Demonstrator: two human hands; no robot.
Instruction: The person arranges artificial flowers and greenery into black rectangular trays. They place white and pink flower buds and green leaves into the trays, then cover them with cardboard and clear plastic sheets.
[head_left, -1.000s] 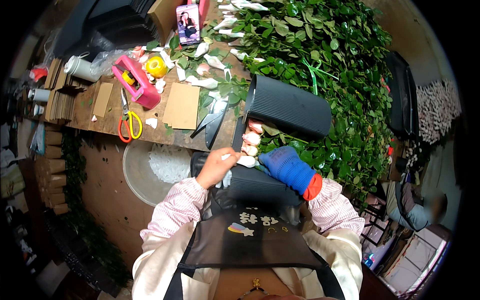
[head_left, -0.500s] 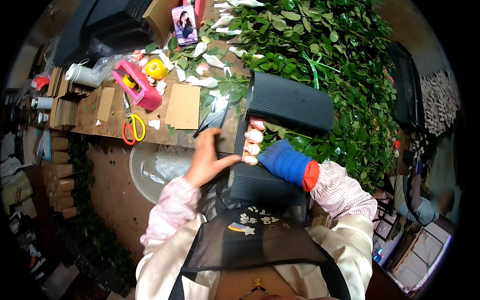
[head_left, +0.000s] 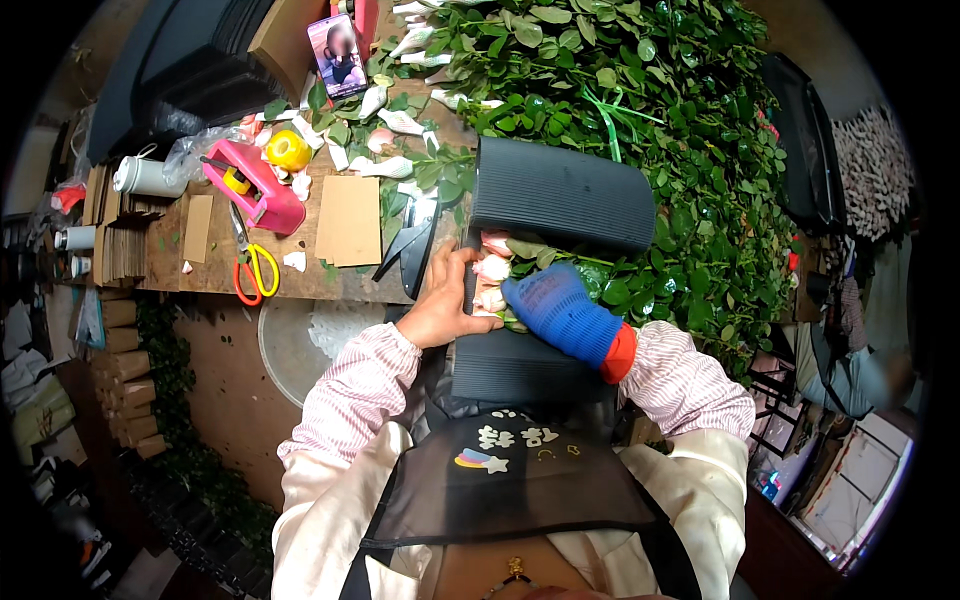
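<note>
Pale pink roses [head_left: 491, 270] lie in a row, heads to the left, between two folded parts of a black corrugated sheet [head_left: 560, 195]. My bare left hand [head_left: 440, 298] rests at the left ends of the blooms. Its fingers are stretched along the sheet's edge, and its thumb reaches toward the lowest bloom. On my right hand [head_left: 563, 312] is a blue knitted glove with a red cuff. That hand is closed just right of the blooms, over their stems; what its fingers grip is hidden.
Leafy rose stems [head_left: 690, 210] are heaped at the right and back. On the wooden table [head_left: 290, 275] are scissors [head_left: 252, 262], a pink tape dispenser [head_left: 258, 190], a cardboard piece [head_left: 348, 220], a dark stapler-like tool [head_left: 412, 245] and a phone [head_left: 338, 55]. A round tub [head_left: 285, 355] stands below the table's edge.
My left hand has moved right and down, from above the table edge onto the sheet beside the blooms. My right hand has risen slightly over the stems. The whole view has shifted a little.
</note>
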